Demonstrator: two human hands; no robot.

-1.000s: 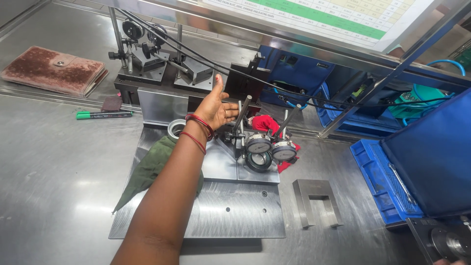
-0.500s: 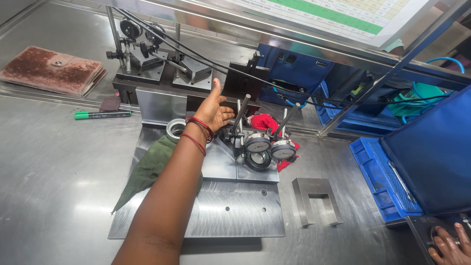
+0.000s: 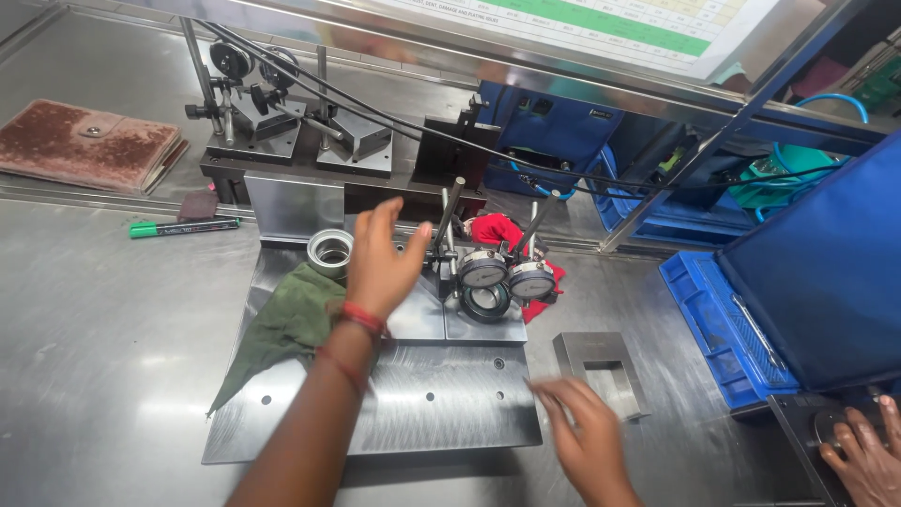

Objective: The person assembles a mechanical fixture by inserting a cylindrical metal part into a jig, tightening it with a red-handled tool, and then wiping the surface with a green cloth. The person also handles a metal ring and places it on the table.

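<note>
While the left hand hovers with fingers spread, holding nothing, the gauge fixture stands just to its right: two round, white-faced dials on thin posts above a dark ring. The right hand, open and blurred, hangs nearer the steel plate, below the fixture.

right hand motion-blurred, co-worker's hand cut by frame edge, green cloth partly hidden behind forearm

Left hand hovers open over the steel gauge plate beside a grey metal ring; right hand spreads over the desk.
</note>
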